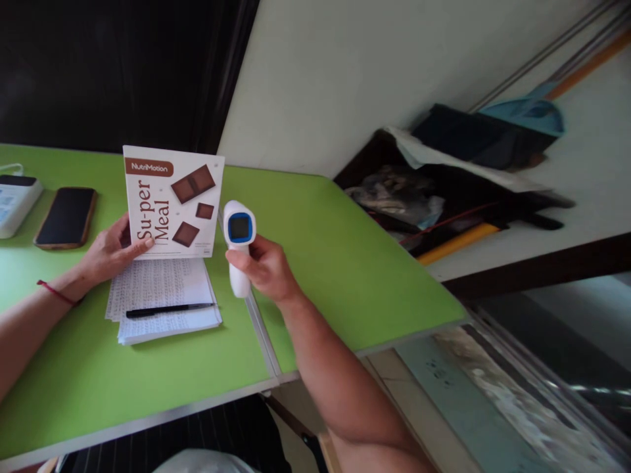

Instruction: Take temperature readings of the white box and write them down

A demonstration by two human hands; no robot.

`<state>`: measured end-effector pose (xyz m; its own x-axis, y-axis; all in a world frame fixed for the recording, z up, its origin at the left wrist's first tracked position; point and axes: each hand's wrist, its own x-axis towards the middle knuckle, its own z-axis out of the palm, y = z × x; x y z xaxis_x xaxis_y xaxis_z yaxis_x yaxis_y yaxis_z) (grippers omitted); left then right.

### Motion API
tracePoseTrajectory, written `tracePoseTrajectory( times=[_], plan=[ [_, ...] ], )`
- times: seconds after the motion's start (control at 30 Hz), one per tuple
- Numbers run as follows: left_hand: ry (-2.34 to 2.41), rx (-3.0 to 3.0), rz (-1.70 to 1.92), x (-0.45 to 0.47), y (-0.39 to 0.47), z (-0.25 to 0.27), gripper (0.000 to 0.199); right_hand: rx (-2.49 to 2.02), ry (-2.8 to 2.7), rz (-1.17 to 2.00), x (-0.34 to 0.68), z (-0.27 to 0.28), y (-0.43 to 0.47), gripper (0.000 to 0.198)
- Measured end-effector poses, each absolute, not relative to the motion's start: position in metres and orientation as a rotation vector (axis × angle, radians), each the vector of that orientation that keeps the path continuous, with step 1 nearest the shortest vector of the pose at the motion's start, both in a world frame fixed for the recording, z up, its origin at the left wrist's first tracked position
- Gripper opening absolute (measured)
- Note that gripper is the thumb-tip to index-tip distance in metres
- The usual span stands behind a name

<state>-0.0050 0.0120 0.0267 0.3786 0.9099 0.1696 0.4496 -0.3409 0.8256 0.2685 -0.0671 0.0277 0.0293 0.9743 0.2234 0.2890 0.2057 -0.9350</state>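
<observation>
Left hand (111,253), thumb in front, pinches the lower left edge of a white NutriMotion box (194,187), upright at the far side of written sheets (165,282) topped by a black pen (165,311) on a green bench (335,263); right hand (269,268) is wrapped around a white gun-shaped thermometer (239,284) just right of the box, its screen (240,228) facing the viewer

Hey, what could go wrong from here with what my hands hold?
The NutriMotion box might tip, since your left hand grips it only near its lower left corner. If it fell onto the handwritten papers, the loose pen lying across them might roll. The infrared thermometer might drop if your right hand eased its hold.
</observation>
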Motion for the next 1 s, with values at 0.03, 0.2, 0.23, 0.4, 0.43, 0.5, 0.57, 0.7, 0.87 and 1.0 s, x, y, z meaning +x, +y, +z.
tracePoseTrajectory(
  times=[0.03,0.2,0.23,0.4,0.43,0.5,0.57,0.7,0.87,1.0],
  plan=[
    [1.164,1.936,0.842,-0.005,0.012,0.027,0.067,-1.324,-1.502,0.814,0.277,0.03,-0.065,0.026],
    [1.159,1.94,0.858,-0.006,0.013,0.025,0.065,-1.74,-1.708,0.725,0.304,0.033,-0.058,0.029],
    [1.166,1.941,0.856,-0.006,0.013,0.025,0.065,-1.838,-1.737,0.692,0.304,0.033,-0.058,0.029],
    [1.154,1.934,0.877,-0.006,0.011,0.024,0.063,-2.077,-1.854,0.588,0.293,0.033,-0.06,0.027],
    [1.148,1.939,0.892,-0.006,0.01,0.024,0.061,-2.081,-1.87,0.568,0.29,0.032,-0.06,0.027],
    [1.139,1.945,0.929,-0.006,0.009,0.024,0.06,-2.063,-1.896,0.52,0.286,0.029,-0.061,0.028],
    [1.132,1.951,0.969,-0.007,0.009,0.024,0.059,-2.038,-1.925,0.471,0.283,0.025,-0.061,0.03],
    [1.146,1.96,1.087,-0.009,0.009,0.026,0.057,-2.037,-1.937,0.376,0.276,0.017,-0.06,0.031],
    [1.209,1.96,1.178,-0.012,0.016,0.023,0.054,-2.09,-1.906,0.322,0.27,0.018,-0.06,0.034],
    [1.243,1.984,1.257,-0.013,0.025,0.017,0.052,-2.137,-1.902,0.314,0.266,0.019,-0.06,0.033]
  ],
)
